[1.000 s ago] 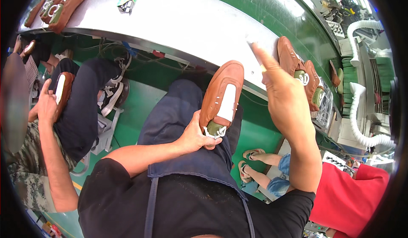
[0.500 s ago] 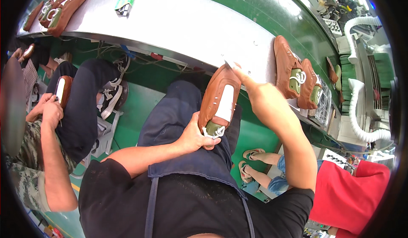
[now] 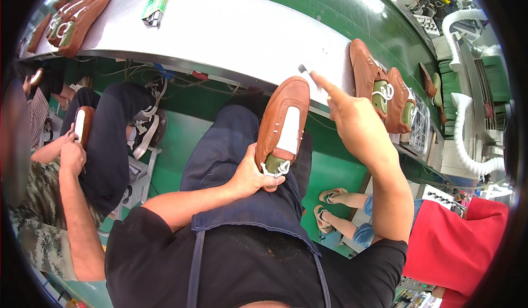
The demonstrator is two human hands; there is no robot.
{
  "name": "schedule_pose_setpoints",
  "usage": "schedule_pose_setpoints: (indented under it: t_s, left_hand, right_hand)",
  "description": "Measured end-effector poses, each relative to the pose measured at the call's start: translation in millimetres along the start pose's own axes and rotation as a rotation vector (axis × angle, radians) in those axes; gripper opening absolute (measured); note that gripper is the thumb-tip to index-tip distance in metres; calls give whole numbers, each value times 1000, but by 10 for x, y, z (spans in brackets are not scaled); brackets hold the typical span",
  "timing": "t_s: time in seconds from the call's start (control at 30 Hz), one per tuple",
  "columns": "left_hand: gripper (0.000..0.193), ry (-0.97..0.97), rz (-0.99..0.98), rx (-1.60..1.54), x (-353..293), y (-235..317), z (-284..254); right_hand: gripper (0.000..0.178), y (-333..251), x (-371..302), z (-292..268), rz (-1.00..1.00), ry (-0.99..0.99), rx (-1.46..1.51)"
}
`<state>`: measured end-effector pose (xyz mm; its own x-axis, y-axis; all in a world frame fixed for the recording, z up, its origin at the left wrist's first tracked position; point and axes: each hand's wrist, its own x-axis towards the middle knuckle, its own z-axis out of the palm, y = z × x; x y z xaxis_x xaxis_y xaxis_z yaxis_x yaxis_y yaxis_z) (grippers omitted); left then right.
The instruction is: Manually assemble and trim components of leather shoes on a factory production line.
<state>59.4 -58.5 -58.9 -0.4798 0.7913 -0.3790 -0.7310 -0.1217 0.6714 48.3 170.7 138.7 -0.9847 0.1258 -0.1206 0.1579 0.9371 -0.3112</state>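
My left hand [image 3: 250, 175] grips a brown shoe [image 3: 274, 110] round its heel end, thumb by the opening. The shoe rests over my lap, toe pointing away at the table edge. A white strip covers its lacing area, and green lining and a white lace show near the heel. Up and right of the toe, apart from it, my right hand [image 3: 355, 115] is closed on a thin blade [image 3: 302, 68], index finger stretched along it. Only the blade's dark tip shows; the rest is behind the fingers.
On the long white table [image 3: 231, 28] lie a green-and-white small box [image 3: 154, 7], brown shoes [image 3: 369, 74] at right and several more [image 3: 83, 25] at far left. A co-worker [image 3: 71, 148] at left holds another shoe; a person in red [image 3: 456, 247] is at right.
My right hand has lifted the blade off the shoe's toe, moving slightly right. The shoe stays in my left hand, almost unmoved. The view has shifted a little.
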Motion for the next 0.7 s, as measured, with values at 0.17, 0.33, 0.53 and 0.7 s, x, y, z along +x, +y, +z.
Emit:
schedule_pose_setpoints:
  t_s: [0.17, 0.33, 0.53, 0.7]
  left_hand:
    - [98, -2, 3, 23, 10, -64, -5]
    - [98, 34, 9, 89, -6, 0, 6]
    - [98, 12, 53, 147, 38, -150, -70]
    - [99, 9, 3, 94, 8, -31, -45]
  right_hand:
    - [53, 79, -86, 183, 53, 111, 45]
    - [57, -35, -51, -7, 34, 19, 73]
    - [59, 141, -77, 384, 50, -10, 93]
    - [57, 70, -134, 141, 120, 112, 238]
